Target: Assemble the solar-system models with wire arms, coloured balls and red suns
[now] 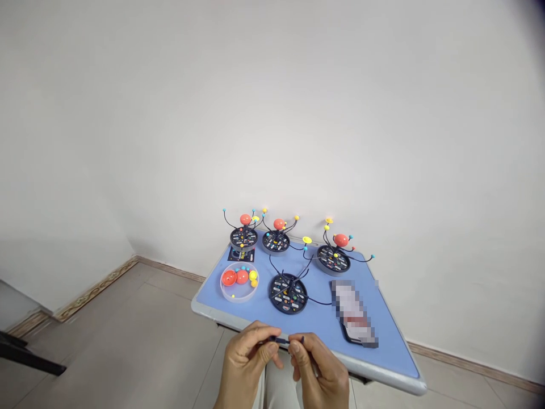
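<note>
Between my two hands, just off the table's front edge, is a small dark rod-like part (281,341). My left hand (251,352) pinches its left end, and my right hand (317,363) pinches the right end; the fingers cover much of it. Beyond them on the table lies a round black base (288,301) with a printed disc and several bare curved black arms. To its left, a clear round tray (239,299) holds two red half-shells or balls (242,277) and several small blue, yellow and orange pieces.
Three assembled planet models (244,237) (276,242) (333,260) with red balls stand along the back of the blue table (315,335). A printed card (240,254) lies by the left one. A blurred phone (355,312) lies on the right. A wall rises behind.
</note>
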The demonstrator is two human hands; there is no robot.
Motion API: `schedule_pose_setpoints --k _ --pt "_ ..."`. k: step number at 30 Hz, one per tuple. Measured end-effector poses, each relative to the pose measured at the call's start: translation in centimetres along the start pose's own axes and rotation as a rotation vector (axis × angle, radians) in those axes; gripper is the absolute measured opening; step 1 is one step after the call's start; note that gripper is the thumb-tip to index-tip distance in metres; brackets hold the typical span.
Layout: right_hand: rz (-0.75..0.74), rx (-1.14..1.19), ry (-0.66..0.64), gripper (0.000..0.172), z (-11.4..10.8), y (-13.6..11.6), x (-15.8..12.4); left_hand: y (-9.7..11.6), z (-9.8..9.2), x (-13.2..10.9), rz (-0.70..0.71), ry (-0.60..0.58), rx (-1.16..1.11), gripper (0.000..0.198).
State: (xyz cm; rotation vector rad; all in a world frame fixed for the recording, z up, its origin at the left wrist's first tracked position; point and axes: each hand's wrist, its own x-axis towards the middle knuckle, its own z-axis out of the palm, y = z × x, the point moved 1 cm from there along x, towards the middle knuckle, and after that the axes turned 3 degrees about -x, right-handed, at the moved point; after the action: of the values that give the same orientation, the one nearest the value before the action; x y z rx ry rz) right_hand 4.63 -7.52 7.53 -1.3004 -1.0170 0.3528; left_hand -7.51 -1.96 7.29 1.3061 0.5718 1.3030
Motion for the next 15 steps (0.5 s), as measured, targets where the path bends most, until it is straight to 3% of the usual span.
schedule_pose_setpoints --k 7,15 --pt "0.107 0.073 -0.012 0.029 0.3 1.7 -0.2 -0.1 0.0 0.1 0.294 -0.085 0.118 0.023" --pt "0.190 0.085 0.024 0.040 1.4 3.7 -1.0 -1.8 -0.5 -0.2 0.264 -0.115 0.098 0.025"
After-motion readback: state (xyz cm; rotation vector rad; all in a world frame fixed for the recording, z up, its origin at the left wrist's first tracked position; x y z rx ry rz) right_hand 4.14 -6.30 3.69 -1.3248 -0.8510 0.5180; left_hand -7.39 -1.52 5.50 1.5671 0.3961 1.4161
